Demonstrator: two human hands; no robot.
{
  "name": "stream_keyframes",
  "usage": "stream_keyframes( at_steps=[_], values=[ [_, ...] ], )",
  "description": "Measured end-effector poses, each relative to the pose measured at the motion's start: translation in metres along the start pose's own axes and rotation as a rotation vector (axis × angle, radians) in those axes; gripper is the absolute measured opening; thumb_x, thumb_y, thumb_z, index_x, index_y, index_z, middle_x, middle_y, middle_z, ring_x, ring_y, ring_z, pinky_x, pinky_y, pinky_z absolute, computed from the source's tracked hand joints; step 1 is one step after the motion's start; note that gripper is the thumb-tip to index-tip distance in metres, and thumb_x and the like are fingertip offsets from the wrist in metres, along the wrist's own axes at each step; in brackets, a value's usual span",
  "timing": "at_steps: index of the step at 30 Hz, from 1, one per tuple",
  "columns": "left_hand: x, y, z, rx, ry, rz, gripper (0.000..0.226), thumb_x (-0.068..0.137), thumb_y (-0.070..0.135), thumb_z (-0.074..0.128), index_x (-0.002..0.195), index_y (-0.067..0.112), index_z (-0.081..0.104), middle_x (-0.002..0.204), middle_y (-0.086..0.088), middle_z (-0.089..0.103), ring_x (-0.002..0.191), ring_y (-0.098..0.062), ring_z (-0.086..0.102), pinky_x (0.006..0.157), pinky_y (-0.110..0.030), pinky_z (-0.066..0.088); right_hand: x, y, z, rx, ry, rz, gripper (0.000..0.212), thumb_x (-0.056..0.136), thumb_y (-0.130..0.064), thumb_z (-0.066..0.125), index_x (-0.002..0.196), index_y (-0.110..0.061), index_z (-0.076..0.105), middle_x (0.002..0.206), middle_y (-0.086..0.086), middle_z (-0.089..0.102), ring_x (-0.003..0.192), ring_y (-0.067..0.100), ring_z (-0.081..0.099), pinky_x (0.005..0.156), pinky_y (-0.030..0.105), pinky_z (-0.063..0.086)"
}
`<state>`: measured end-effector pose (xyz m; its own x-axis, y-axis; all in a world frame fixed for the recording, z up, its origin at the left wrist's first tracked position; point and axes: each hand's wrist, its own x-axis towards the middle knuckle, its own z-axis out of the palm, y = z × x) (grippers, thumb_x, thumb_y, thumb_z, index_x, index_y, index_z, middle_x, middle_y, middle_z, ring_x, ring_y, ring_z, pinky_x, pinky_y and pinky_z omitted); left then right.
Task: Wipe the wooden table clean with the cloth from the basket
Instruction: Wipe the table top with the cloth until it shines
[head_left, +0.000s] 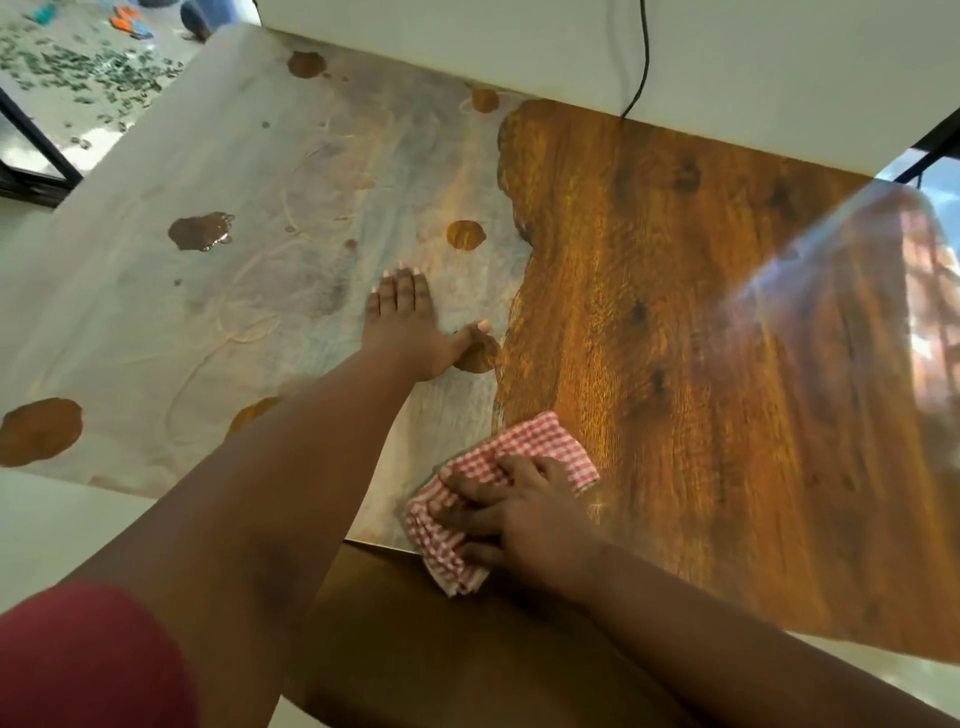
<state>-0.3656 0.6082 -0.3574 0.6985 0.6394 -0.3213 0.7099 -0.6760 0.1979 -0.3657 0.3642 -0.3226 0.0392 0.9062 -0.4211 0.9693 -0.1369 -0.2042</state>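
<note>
The wooden table (675, 322) fills the view. Its right part shows bare brown grain; its left part is covered by a pale dusty film with brown wet-looking spots. A red-and-white checked cloth (524, 447) lies bunched at the table's near edge, on the border between the dusty and the brown part. My right hand (519, 514) presses down on the cloth with fingers curled over it. My left hand (410, 327) rests flat on the dusty surface, fingers spread, thumb beside a brown spot. No basket is in view.
A white wall (727, 67) with a black cable (644, 57) borders the table's far side. At far left lies floor (78, 67) strewn with small green bits beside a black frame (36, 145). A glare patch covers the table's right end.
</note>
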Motion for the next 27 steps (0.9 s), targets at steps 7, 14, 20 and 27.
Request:
stream_keyframes(
  at_steps=[7,14,20,27],
  values=[
    [-0.001,0.002,0.000,-0.005,-0.011,-0.007,0.121,0.067,0.093,0.010,0.150,0.008,-0.014,0.159,-0.012,-0.018,0.145,-0.029,-0.019,0.116,-0.043,-0.012,-0.068,0.052,0.009,-0.057,-0.042,-0.044,0.041,0.092,-0.057,0.029,0.132,-0.059,0.037,0.147,-0.026,0.027,0.136,0.031,0.034,0.096,0.051,0.032],
    [-0.001,0.002,0.000,0.011,-0.017,-0.012,0.122,0.065,0.093,0.008,0.150,0.009,-0.014,0.159,-0.012,-0.018,0.145,-0.028,-0.020,0.116,-0.043,-0.013,-0.001,0.014,0.011,0.099,0.085,0.088,0.049,0.091,-0.064,0.012,0.139,-0.060,0.010,0.152,-0.023,-0.008,0.141,0.033,0.004,0.104,0.050,-0.001],
    [-0.001,0.000,-0.003,0.007,-0.033,-0.005,0.119,0.069,0.092,0.010,0.150,0.008,-0.015,0.159,-0.012,-0.019,0.145,-0.028,-0.020,0.116,-0.043,-0.013,-0.001,-0.003,0.016,0.008,0.039,-0.189,0.048,0.090,-0.057,0.018,0.138,-0.057,0.024,0.154,-0.019,0.020,0.140,0.034,0.020,0.102,0.056,0.014],
    [0.000,0.000,-0.003,-0.018,-0.038,-0.010,0.116,0.071,0.090,0.011,0.150,0.010,-0.014,0.159,-0.011,-0.020,0.144,-0.028,-0.021,0.115,-0.043,-0.014,0.003,0.028,-0.008,-0.005,0.049,-0.084,0.043,0.093,-0.059,0.023,0.134,-0.057,0.034,0.152,-0.018,0.026,0.134,0.030,0.030,0.094,0.050,0.023]
  ],
)
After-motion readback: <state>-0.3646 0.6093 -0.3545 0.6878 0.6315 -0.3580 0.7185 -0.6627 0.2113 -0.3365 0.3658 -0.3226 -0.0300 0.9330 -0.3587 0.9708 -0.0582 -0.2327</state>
